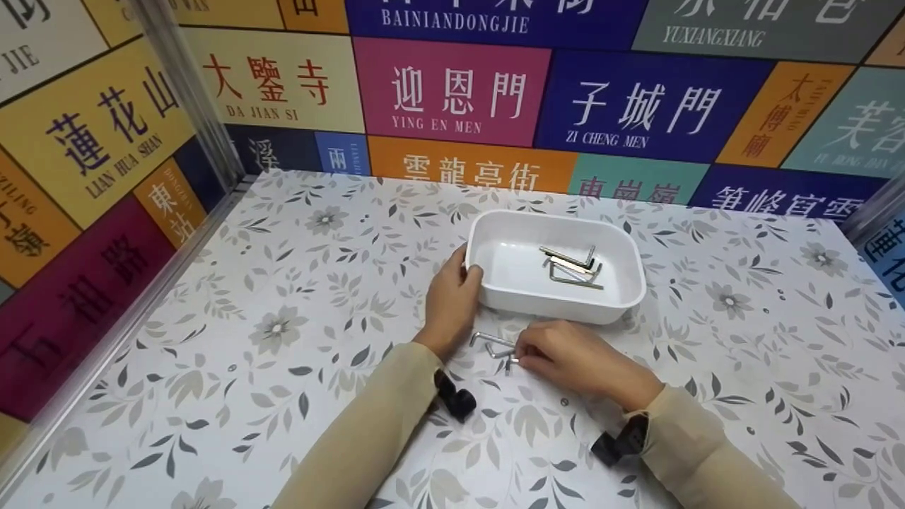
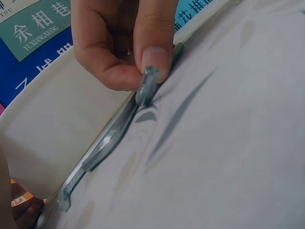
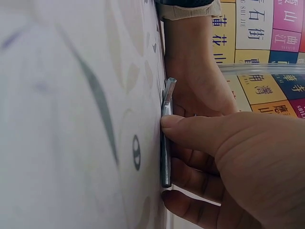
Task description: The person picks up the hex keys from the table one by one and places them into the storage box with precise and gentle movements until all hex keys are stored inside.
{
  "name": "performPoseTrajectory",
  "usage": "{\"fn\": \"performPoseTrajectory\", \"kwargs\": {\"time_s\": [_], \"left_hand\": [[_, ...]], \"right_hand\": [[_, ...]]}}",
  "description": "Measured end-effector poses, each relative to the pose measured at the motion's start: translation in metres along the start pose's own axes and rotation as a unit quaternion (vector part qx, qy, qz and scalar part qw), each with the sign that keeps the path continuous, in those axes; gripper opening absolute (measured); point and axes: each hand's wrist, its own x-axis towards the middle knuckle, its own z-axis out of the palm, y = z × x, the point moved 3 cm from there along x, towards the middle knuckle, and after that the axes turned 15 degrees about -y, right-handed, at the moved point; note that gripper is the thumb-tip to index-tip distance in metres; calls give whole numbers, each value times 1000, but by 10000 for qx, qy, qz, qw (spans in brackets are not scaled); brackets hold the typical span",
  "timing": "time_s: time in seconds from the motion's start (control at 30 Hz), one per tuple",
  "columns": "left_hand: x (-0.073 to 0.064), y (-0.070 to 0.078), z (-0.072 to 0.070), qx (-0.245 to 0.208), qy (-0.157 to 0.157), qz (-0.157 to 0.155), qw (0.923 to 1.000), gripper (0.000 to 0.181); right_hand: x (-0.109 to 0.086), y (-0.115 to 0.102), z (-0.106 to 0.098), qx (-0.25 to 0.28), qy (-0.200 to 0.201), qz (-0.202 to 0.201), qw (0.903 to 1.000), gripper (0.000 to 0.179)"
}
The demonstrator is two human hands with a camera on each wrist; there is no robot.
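Observation:
In the head view, my left hand [image 1: 451, 300] holds the left end of a white plastic box [image 1: 558, 308], its thumb by the near corner. My right hand [image 1: 573, 357] is just in front of the box, low over the table. Between thumb and fingertips it pinches a silver hex key [image 3: 166, 157], whose short bent end points toward the camera in the left wrist view. More silver hex keys [image 1: 493, 340] lie on the table beside the right fingertips. Inside the box, several hex keys [image 1: 576, 274] lie in a loose pile toward its right side.
A white tabletop [image 1: 339, 424] with a grey leaf and flower print spreads around the box. Coloured panels with Chinese lettering [image 1: 452, 92] stand behind and at both sides. A clear strip [image 1: 106, 353] edges the left side.

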Motion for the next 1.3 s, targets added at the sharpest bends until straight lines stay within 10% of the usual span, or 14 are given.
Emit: {"fn": "performPoseTrajectory", "kwargs": {"time_s": [1.3], "left_hand": [[2, -1, 0, -33, -31, -93, 9999, 57]], "right_hand": [[0, -7, -5, 410, -218, 342, 9983, 6]]}}
